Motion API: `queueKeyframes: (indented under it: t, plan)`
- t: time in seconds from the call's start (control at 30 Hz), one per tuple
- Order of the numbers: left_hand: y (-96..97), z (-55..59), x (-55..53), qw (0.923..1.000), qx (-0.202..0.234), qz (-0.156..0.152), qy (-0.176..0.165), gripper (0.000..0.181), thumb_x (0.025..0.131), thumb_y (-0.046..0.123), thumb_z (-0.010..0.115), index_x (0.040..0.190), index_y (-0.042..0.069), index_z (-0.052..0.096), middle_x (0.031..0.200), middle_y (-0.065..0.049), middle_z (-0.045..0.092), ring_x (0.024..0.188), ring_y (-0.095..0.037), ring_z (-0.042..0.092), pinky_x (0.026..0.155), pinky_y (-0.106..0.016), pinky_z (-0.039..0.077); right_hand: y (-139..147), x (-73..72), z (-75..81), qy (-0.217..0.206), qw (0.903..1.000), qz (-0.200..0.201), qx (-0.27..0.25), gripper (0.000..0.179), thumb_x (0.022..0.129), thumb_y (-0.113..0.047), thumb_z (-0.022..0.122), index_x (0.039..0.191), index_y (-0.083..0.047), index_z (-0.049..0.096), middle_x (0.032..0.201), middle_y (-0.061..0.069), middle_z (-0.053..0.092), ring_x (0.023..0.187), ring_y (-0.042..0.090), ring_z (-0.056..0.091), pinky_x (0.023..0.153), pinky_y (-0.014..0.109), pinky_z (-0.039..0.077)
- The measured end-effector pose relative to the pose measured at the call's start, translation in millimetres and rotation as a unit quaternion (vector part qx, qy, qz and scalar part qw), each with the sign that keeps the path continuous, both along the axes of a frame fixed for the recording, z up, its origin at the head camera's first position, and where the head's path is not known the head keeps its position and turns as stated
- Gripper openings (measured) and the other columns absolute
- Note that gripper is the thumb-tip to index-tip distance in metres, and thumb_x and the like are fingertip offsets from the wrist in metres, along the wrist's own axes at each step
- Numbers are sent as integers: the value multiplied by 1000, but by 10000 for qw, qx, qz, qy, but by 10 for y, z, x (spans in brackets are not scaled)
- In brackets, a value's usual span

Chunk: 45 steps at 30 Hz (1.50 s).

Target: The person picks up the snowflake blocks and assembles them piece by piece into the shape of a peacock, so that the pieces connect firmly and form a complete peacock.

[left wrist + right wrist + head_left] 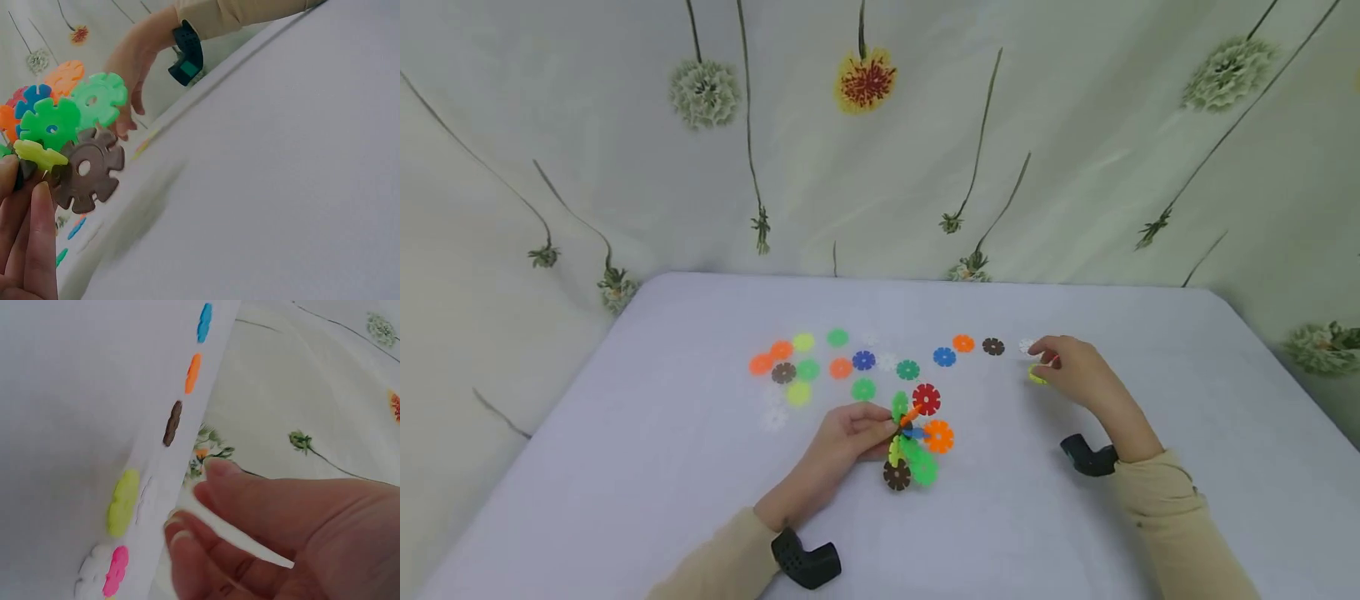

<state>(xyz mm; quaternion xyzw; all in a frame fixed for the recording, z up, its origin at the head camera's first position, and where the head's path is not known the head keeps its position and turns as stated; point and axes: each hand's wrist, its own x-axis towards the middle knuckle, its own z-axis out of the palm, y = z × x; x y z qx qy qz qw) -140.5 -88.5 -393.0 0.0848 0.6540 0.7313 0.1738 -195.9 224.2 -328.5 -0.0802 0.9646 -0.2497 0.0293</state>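
Note:
My left hand (pixel 855 433) pinches a cluster of interlocking notched plastic discs (pixel 917 454) between thumb and fingers, above the white table. Green, orange, red, blue, yellow and brown discs fan out from it; a brown disc (pixel 90 169) faces the left wrist view. My right hand (pixel 1071 367) hovers over the right part of the table, thumb and fingertips apart with nothing between them. Below its fingers lies a yellow disc (pixel 124 503), with a pink disc (pixel 115 571) and a white disc (pixel 90 572) close by. Another white disc (pixel 1026 346) lies just beyond the fingertips.
Loose discs lie across the table's far half, among them a brown disc (pixel 993 347), an orange disc (pixel 963 343) and a blue disc (pixel 944 357). Several more are grouped at left, near a brown disc (pixel 783 372). A flower-patterned cloth (pixel 895 167) hangs behind the table.

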Motion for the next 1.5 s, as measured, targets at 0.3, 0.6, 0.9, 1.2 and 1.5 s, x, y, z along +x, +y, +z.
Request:
queueKeyframes:
  t: [0.3, 0.6, 0.9, 1.2, 1.5]
  plan:
    - [-2, 12, -36, 9999, 34, -119, -36, 23, 88, 6, 65, 104, -11, 61, 94, -15, 67, 79, -18, 65, 74, -29, 53, 127, -102, -156, -492, 9987, -11, 160, 23, 80, -3, 70, 95, 6, 54, 84, 15, 56, 76, 28, 52, 67, 40, 47]
    - [-30, 22, 4, 9992, -212, -327, -102, 24, 87, 6, 66, 104, -10, 62, 94, -15, 68, 79, -17, 65, 74, -29, 53, -535, 143, -11, -743, 9595, 948, -2547, 19, 90, -2, 60, 108, 4, 59, 78, 10, 64, 71, 31, 64, 69, 32, 54]
    - [-32, 28, 18, 9989, -230, -392, -77, 23, 87, 7, 66, 103, -10, 63, 91, -14, 68, 77, -15, 64, 73, -29, 53, -977, 362, -12, -371, 9560, 1105, -2693, 17, 88, -5, 63, 105, -1, 66, 73, 2, 64, 61, 26, 56, 53, 27, 43]
    - [-15, 36, -5, 9985, -271, -462, 85, 22, 86, 7, 67, 102, -9, 64, 91, -13, 68, 78, -15, 64, 74, -30, 53, -987, 327, -46, -229, 9586, 1456, -2435, 13, 89, -4, 61, 99, -3, 69, 80, 1, 64, 63, 17, 56, 57, 28, 50]
    - [-10, 7, 17, 9988, -371, -259, 201, 18, 85, 3, 67, 98, -9, 64, 86, -10, 68, 71, -13, 61, 71, -26, 52, -1113, 442, -98, 925, 9549, 1840, -2141, 13, 86, 1, 65, 97, -2, 70, 86, 1, 67, 66, 10, 57, 63, 24, 52]
